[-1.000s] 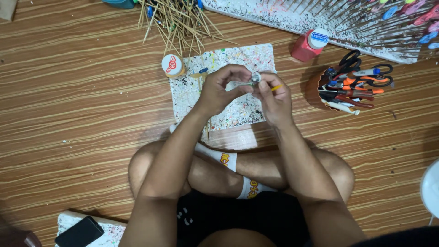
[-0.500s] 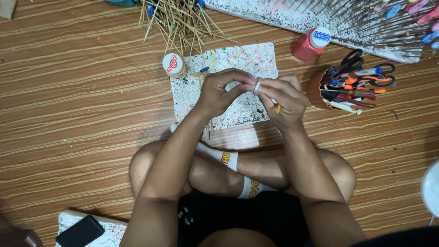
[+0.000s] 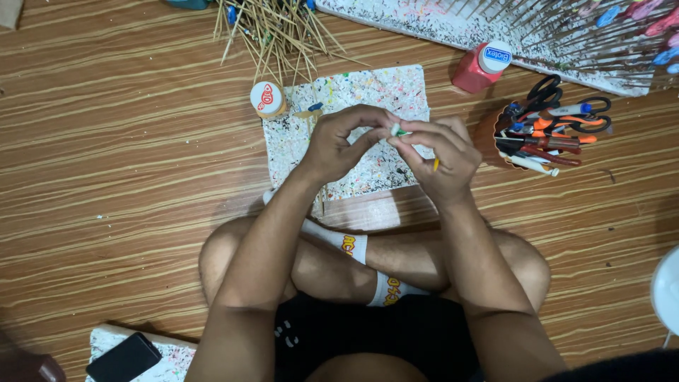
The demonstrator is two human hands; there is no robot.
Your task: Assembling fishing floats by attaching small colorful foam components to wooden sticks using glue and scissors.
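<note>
1. Both grips meet on one small green-and-white piece (image 3: 398,131): the left hand (image 3: 339,145) pinches it from its side, the right hand (image 3: 442,159) from the other, fingertips clamped together on it.
2. The piece lies between the hands, equally near to each; it is too small to tell its long axis.
3. One thin yellow stick (image 3: 436,164) shows under the right fingers.
4. Below lies one paint-speckled board (image 3: 368,88) on the wooden floor (image 3: 120,177).
5. Toward the floor's far edge: one small round-lidded jar (image 3: 267,99), one red bottle (image 3: 481,65), one cup of scissors and pens (image 3: 541,127).
</note>
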